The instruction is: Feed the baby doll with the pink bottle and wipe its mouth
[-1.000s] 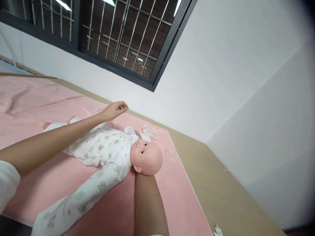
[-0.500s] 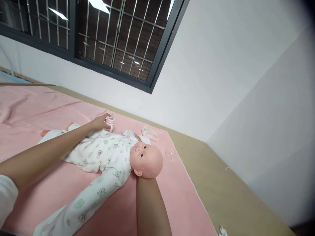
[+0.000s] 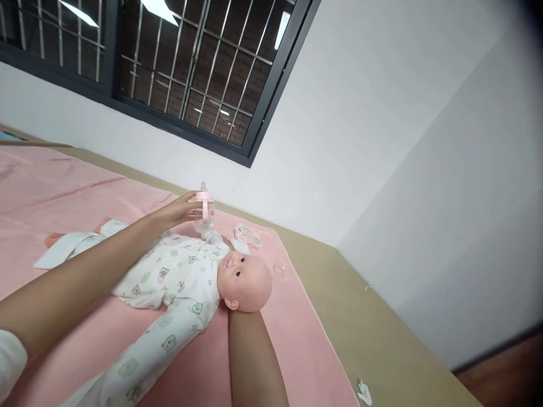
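My left hand (image 3: 184, 208) is closed round a clear baby bottle (image 3: 204, 212) with a pink collar, a pink handle and a teat. The bottle stands upright at the far side of a baby doll (image 3: 245, 281). White clothes with green animal prints (image 3: 169, 265) cover the doll, which lies on its back, face up. My right forearm (image 3: 257, 356) passes under the doll's head and neck. Beyond the neck a small bit of skin (image 3: 227, 242) shows, perhaps my right hand; its fingers are hidden.
A pink blanket (image 3: 292, 333) lies under the doll on a tan surface (image 3: 335, 294). A clear packet (image 3: 248, 234), a white cloth (image 3: 240, 246) and a small clear round piece (image 3: 279, 270) lie beyond the head. White scrap (image 3: 363, 393) lies at lower right. Walls and a barred window stand behind.
My left hand has raised the bottle and moved it right, so more of its clear body shows. The right arm and the doll keep their places; the view has shifted slightly.
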Demonstrator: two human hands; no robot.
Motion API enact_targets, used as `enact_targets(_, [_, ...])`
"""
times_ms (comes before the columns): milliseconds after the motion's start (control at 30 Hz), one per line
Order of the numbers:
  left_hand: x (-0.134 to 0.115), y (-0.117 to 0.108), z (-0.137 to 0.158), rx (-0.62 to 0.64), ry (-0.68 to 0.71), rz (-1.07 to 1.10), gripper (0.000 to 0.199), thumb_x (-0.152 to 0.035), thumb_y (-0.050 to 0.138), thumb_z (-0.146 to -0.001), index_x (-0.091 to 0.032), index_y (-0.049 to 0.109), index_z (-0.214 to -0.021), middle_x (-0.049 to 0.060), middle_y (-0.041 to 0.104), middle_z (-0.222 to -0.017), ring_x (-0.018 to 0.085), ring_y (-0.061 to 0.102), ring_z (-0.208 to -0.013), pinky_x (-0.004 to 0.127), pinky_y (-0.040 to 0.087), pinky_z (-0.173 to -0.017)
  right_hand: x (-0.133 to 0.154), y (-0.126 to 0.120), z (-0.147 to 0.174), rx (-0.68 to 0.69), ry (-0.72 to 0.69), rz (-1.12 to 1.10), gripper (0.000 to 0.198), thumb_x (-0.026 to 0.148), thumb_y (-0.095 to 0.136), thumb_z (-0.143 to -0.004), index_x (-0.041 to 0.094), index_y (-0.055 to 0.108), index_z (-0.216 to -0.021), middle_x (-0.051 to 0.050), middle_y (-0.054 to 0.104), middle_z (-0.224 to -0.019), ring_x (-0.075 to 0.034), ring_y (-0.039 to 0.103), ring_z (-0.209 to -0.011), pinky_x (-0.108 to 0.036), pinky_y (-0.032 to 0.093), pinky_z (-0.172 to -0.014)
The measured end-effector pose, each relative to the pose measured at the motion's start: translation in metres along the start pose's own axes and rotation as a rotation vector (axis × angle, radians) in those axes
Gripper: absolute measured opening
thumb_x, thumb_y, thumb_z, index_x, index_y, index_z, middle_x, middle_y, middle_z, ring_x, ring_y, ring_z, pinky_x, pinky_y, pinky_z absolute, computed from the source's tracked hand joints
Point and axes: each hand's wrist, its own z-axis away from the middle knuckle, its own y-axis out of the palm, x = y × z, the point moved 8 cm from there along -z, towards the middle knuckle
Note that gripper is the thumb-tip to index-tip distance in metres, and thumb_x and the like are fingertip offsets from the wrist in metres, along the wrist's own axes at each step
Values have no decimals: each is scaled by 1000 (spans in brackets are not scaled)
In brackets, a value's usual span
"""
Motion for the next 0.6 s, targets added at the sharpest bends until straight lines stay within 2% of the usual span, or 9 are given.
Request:
enact_targets(67, [-12,16,10,67,9,52,58,-44,77,-64,-22,53,-113,7,68,-101,22,66,-93,32,51,-81,3,2,-5,8,53,-32,52,-6,66,-44,23,75,-86,-9,70,-107,-43,55,-118,-52,24,-112])
enact_targets(167, [-22,21,20,36,20,-19,62,-40,80,-60,-22,55,-114,6,69,-99,23,67,-91,32,52,-81,1,-1,-9,-77,155,-276,57,-12,62,-39,25,75,-81,-7,71,-104,-44,49,-124,-48,15,-116])
enact_targets(233, [-24,22,24,49,-4,-8,60,-42,78,-62,-21,57,-114,6,70,-100,23,67,-92,32,53,-80,-11,-7,-7,-228,285,-683,49,-9,61,-41,25,74,-74,-5,72,-94,-43,50,-124,-46,17,-115])
enact_targets(300, [-27,22,28,74,-20,-8,55,-45,75,-66,-21,58,-113,7,70,-99,23,67,-91,31,53,-77,-27,-5,1,-423,418,-1265,34,-2,60,-48,24,71,-67,-4,71,-83,-41,51,-123,-48,25,-112])
enact_targets(367, [-33,18,30,62,3,-42,52,-45,73,-68,-21,60,-112,6,71,-97,22,67,-89,29,53,-73,-34,-5,6,-541,412,-1560,24,4,57,-53,23,69,-62,-5,68,-76,-40,54,-121,-50,33,-108])
enact_targets(400, [-36,16,31,51,17,-49,50,-46,72,-69,-21,61,-111,6,71,-95,22,67,-88,29,52,-70,-34,-9,6,-541,365,-1507,23,5,58,-53,23,68,-61,-4,68,-74,-40,56,-118,-52,34,-108])
enact_targets(500, [-43,11,34,28,45,-48,48,-48,69,-69,-19,63,-106,7,71,-92,22,67,-83,28,51,-65,-19,-20,3,-429,177,-960,33,-4,62,-42,26,67,-57,-3,67,-70,-44,62,-105,-55,35,-107])
enact_targets(533, [-46,11,35,32,63,-69,49,-47,71,-68,-18,62,-107,7,70,-91,21,67,-81,28,51,-65,-16,-23,2,-448,144,-873,37,-7,63,-39,26,67,-55,-2,67,-68,-45,64,-100,-57,37,-105])
enact_targets(600, [-55,13,37,61,123,-146,54,-40,74,-64,-18,61,-111,6,70,-92,22,67,-82,30,52,-70,-13,-41,6,-706,11,-934,36,-6,65,-37,26,66,-54,-2,65,-64,-45,67,-89,-60,46,-94])
